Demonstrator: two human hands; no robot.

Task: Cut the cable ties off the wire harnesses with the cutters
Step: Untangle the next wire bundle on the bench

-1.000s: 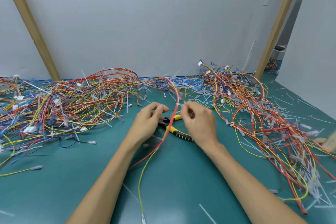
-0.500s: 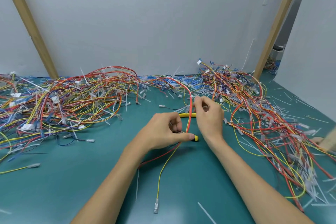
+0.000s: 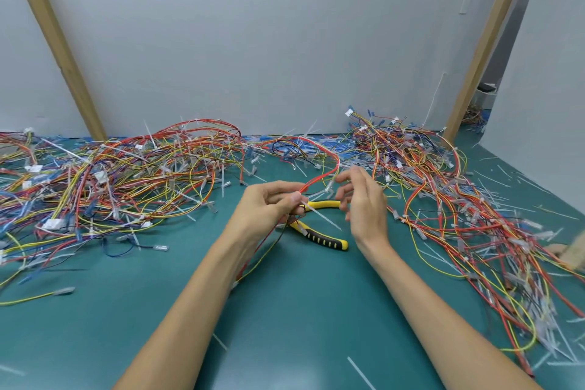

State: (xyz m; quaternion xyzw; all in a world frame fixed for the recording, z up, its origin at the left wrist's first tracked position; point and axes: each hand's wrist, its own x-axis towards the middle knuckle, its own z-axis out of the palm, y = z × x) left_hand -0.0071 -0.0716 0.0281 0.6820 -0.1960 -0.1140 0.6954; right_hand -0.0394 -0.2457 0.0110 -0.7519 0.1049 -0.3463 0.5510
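My left hand (image 3: 269,204) pinches a red and yellow wire harness (image 3: 319,177) between thumb and fingers, just above the table. A white cable tie (image 3: 323,215) sticks out to the right from the pinched spot. My right hand (image 3: 364,203) hovers beside it, blurred, fingers loosely spread and holding nothing. The yellow and black cutters (image 3: 319,236) lie on the green table (image 3: 285,310) under and between both hands, handles apart.
A big heap of tangled harnesses (image 3: 110,180) covers the left of the table, and another heap (image 3: 459,199) runs down the right side. Loose cut ties lie scattered around. Slanted wooden posts (image 3: 53,41) lean against the grey wall.
My right hand has let go of the harness and opened. My left hand has lifted the harness slightly and shifted, uncovering the cutters on the table.
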